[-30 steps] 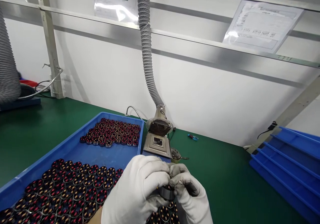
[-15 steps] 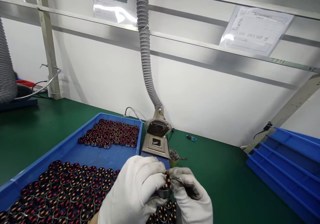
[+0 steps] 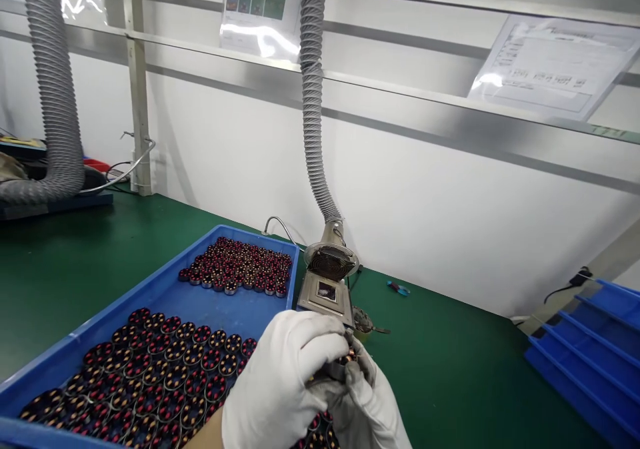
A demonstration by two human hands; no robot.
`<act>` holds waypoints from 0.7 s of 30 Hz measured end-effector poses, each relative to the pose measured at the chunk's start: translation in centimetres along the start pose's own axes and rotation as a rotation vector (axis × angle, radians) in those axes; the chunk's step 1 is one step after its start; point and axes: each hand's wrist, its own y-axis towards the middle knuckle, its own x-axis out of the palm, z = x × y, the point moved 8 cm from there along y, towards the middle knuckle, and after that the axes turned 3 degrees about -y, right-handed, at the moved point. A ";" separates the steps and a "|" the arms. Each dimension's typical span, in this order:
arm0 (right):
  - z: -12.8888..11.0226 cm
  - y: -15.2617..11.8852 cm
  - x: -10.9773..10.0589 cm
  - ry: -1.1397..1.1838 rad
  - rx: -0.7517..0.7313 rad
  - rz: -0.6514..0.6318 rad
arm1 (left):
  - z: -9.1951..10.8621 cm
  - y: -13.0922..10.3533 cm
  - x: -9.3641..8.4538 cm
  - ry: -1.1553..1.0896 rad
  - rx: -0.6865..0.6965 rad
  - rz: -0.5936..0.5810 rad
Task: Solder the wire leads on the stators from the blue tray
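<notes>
- The green bench point(image 3: 465, 362) runs across the whole spot where this person is working.
- Over on the left, a big blue tray point(image 3: 205, 305) carries two crowds of studded rings, one at the far end and one at the near end point(image 3: 175, 355), with bare floor between.
- To the right stands a stack of blue trays point(image 3: 585, 355), well apart from the hands.
- A grey hose point(image 3: 313, 89) drops to a small metal stand point(image 3: 326, 295), just beyond the hands.
- The gloved left hand point(image 3: 285, 375) is curled in, gripping one ring between thumb and bent fingers.
- The gloved right hand point(image 3: 373, 395) is closed in from the right, its thumb pinching the same piece.
- That dark ring point(image 3: 335, 371) sits between the two hands, up off the bench, near side of the stand and mostly covered by fingers.
- I'd judge this to be fingertip work on a single ring; exactly what is being done I can't tell. The next move seems to call for a steady left grip and small, careful right-hand fingering.
</notes>
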 end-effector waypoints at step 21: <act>-1.6 1.9 -10.0 0.277 0.096 0.650 | -9.2 -4.1 5.5 0.464 -0.513 -0.734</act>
